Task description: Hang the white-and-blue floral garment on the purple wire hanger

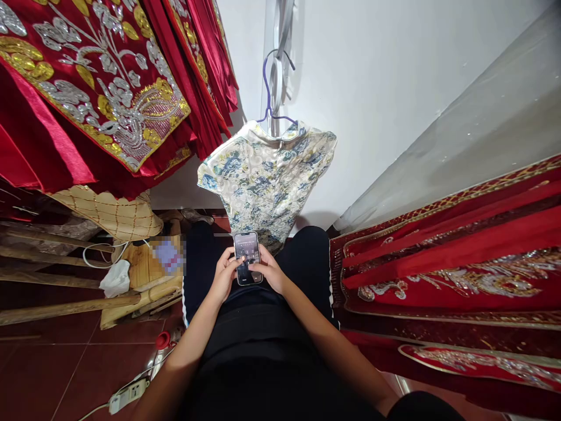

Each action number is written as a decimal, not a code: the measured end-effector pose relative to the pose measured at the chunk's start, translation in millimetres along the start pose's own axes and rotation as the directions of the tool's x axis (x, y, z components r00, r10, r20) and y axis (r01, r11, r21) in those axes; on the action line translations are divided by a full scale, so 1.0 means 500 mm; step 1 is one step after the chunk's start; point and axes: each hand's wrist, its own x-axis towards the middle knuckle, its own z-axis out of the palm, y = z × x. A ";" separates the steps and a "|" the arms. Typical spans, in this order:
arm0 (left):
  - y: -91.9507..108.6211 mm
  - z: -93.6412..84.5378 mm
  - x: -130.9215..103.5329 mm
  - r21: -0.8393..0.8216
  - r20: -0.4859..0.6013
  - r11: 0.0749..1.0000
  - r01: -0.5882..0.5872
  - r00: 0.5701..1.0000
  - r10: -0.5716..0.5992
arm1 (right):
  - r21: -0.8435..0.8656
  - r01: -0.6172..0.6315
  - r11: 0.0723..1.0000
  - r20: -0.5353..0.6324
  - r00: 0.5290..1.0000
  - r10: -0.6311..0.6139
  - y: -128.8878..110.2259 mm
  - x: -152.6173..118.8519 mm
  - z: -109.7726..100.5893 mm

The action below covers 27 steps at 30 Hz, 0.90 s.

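A smartphone [248,248] with a dark lit screen is held upright over my lap. My left hand [225,275] wraps its left side, the thumb lying on the screen. From the other side my right hand [272,270] grips the phone's edge, its thumb also over the screen. The small marks on the display are too fine to read. Just beyond the phone hangs a short-sleeved blouse [267,175] with a blue and yellow floral print. Its purple hanger [267,88] hooks onto a ring on the wall; the blouse's lower end is partly hidden by the phone.
Red embroidered garments [105,76] hang at the upper left, and more red embroidered cloth [438,280] fills the right. A wooden stool [138,263] carries crumpled white tissue [116,278] and a blurred packet. Bamboo poles [65,309] stick in from the left. A power strip [128,396] lies on the floor.
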 end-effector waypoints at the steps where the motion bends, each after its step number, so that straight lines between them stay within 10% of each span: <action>1: 0.001 0.000 -0.001 -0.008 0.015 1.000 0.009 1.000 -0.009 | -0.024 0.019 1.000 -0.043 0.999 -0.020 0.001 0.002 0.002; 27: 0.009 0.009 -0.008 -0.024 0.080 0.999 0.032 0.996 -0.030 | -0.060 0.040 0.997 -0.171 0.984 -0.050 0.007 0.006 -0.001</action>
